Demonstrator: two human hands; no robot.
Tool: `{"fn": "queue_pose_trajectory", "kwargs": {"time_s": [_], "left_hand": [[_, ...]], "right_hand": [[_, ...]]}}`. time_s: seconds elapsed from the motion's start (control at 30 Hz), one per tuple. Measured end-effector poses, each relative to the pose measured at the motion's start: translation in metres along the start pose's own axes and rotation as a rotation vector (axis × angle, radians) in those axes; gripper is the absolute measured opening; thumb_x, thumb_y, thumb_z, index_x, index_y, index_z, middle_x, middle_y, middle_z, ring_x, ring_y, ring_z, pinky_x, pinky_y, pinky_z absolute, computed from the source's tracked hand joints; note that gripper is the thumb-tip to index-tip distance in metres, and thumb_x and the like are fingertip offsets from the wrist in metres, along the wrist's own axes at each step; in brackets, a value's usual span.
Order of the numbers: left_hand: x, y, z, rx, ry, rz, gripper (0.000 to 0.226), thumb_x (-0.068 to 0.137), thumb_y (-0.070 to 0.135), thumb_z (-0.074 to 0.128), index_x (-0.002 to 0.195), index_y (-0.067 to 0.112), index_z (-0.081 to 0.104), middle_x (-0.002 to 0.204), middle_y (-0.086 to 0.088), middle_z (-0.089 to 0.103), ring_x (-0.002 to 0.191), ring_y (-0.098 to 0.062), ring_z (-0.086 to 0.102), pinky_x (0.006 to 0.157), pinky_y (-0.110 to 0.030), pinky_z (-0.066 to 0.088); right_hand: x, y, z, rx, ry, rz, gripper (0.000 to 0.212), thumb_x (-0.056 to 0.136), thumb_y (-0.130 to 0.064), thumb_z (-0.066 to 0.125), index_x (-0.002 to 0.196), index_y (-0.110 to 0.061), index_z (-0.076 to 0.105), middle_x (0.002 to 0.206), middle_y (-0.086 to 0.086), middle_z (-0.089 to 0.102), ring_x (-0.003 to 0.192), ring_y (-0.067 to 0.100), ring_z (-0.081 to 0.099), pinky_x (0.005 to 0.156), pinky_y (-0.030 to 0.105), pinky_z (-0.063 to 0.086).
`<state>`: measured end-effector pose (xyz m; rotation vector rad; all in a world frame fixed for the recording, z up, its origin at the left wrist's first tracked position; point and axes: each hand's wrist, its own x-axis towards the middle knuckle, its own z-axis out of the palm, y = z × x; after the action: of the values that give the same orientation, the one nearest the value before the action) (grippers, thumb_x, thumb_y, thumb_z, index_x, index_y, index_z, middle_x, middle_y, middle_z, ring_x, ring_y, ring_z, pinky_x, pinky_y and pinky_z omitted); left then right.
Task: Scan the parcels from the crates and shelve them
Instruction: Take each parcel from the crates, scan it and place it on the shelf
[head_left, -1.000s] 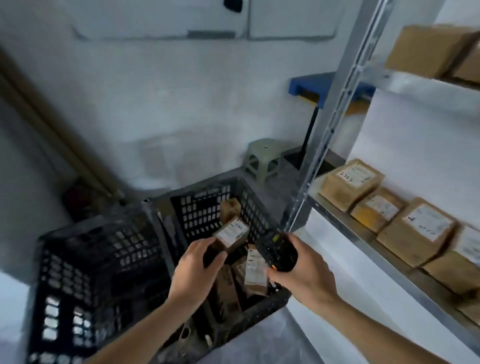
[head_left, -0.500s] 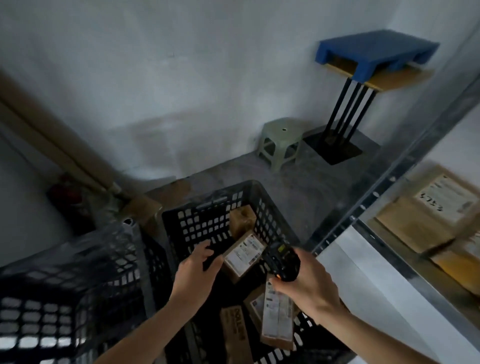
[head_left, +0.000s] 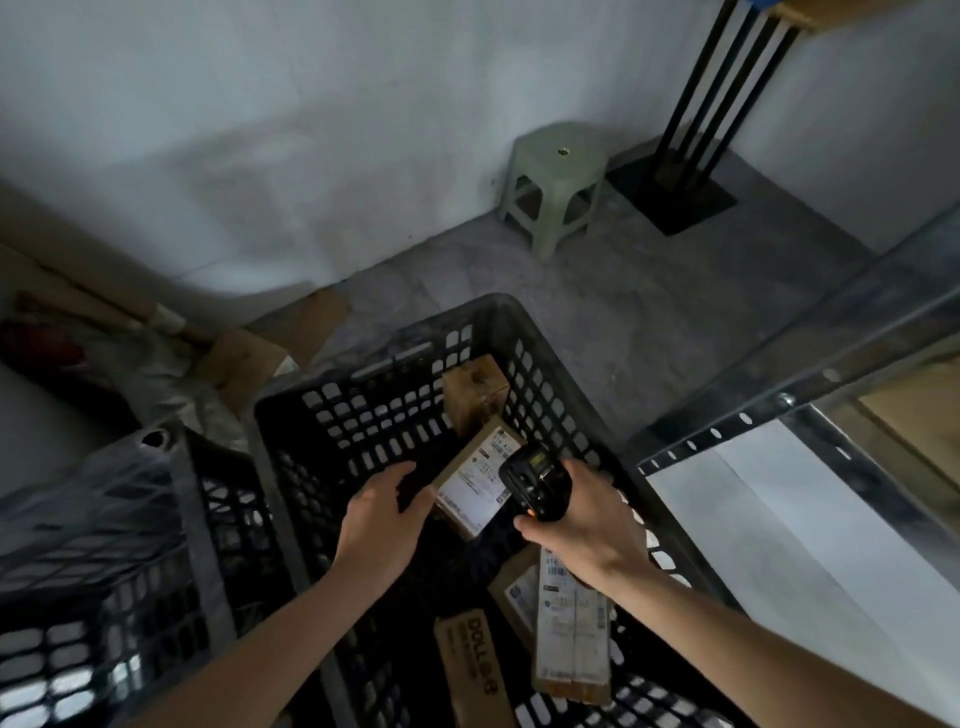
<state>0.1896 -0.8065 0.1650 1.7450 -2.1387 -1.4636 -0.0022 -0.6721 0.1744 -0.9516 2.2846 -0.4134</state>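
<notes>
the right hand (head_left: 582, 525) clenches the scanner (head_left: 535, 483) while the left hand (head_left: 382, 514) grips a labelled parcel (head_left: 475, 480) inside the crate (head_left: 363, 395), so tilting could spoil the scan

Crates (head_left: 415, 364) and stool (head_left: 558, 176) on floor (head_left: 649, 312)

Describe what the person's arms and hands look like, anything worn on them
Both forearms are bare as far as the frame shows: no sleeve is visible on either one. The left hand and the right hand wear no gloves. No watch, bracelet or ring can be made out, though the picture is dim and slightly blurred, so small items could be missed.
</notes>
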Motion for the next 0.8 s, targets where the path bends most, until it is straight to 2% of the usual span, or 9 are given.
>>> {"fn": "queue_pose_trajectory", "kwargs": {"time_s": [0.1,0.17,0.3,0.47,0.53,0.67,0.8], "left_hand": [[0.012,-0.009,0.007,0.021,-0.002,0.001,0.051,0.099,0.041,0.058,0.146,0.023,0.049,0.149,-0.002,0.047,0.133,-0.020,0.049,0.107,-0.038,0.046],[0.019,-0.014,0.011,0.037,-0.023,-0.042,0.053,0.100,0.041,0.057,0.148,0.021,0.046,0.151,-0.006,0.046,0.136,-0.023,0.047,0.111,-0.042,0.044],[0.030,-0.016,0.023,0.028,-0.095,-0.117,0.059,0.102,0.042,0.053,0.154,0.019,0.036,0.149,-0.011,0.049,0.134,-0.025,0.049,0.111,-0.036,0.042],[0.040,-0.017,0.035,-0.034,-0.129,-0.179,0.064,0.102,0.043,0.051,0.156,0.014,0.032,0.149,-0.011,0.050,0.134,-0.026,0.050,0.112,-0.034,0.041],[0.042,-0.016,0.037,-0.056,-0.143,-0.203,0.060,0.103,0.039,0.051,0.154,0.010,0.036,0.148,-0.011,0.051,0.133,-0.024,0.051,0.108,-0.030,0.041],[0.044,-0.016,0.041,-0.140,-0.146,-0.226,0.041,0.106,0.030,0.048,0.141,0.009,0.054,0.135,-0.008,0.062,0.116,-0.019,0.058,0.090,-0.023,0.040],[0.045,-0.021,0.042,-0.196,-0.128,-0.258,0.035,0.104,0.031,0.052,0.133,0.016,0.064,0.124,-0.003,0.068,0.110,-0.017,0.062,0.097,-0.028,0.048]], "right_hand": [[0.016,0.000,0.007,-0.007,-0.004,0.030,0.057,0.070,-0.056,0.080,0.115,-0.034,0.053,0.099,-0.017,0.062,0.090,0.009,0.062,0.072,0.034,0.054],[0.027,0.001,0.012,0.012,-0.027,0.044,0.053,0.070,-0.055,0.079,0.111,-0.032,0.054,0.098,-0.016,0.063,0.088,0.010,0.062,0.068,0.033,0.052],[0.044,0.003,0.024,0.068,-0.042,0.066,0.060,0.060,-0.064,0.073,0.110,-0.036,0.057,0.098,-0.015,0.066,0.090,0.010,0.065,0.078,0.044,0.058],[0.055,0.005,0.028,0.083,-0.091,0.113,0.066,0.053,-0.067,0.070,0.113,-0.039,0.059,0.098,-0.018,0.068,0.094,0.012,0.067,0.085,0.044,0.057],[0.057,0.004,0.029,0.097,-0.119,0.113,0.067,0.053,-0.066,0.071,0.115,-0.042,0.058,0.098,-0.018,0.069,0.095,0.011,0.067,0.086,0.044,0.057],[0.059,0.006,0.032,0.136,-0.134,0.110,0.061,0.053,-0.062,0.074,0.110,-0.044,0.059,0.095,-0.018,0.071,0.092,0.009,0.068,0.086,0.045,0.058],[0.060,0.008,0.031,0.201,-0.133,0.107,0.049,0.055,-0.053,0.077,0.099,-0.038,0.064,0.088,-0.012,0.072,0.085,0.009,0.070,0.082,0.046,0.060]]}}
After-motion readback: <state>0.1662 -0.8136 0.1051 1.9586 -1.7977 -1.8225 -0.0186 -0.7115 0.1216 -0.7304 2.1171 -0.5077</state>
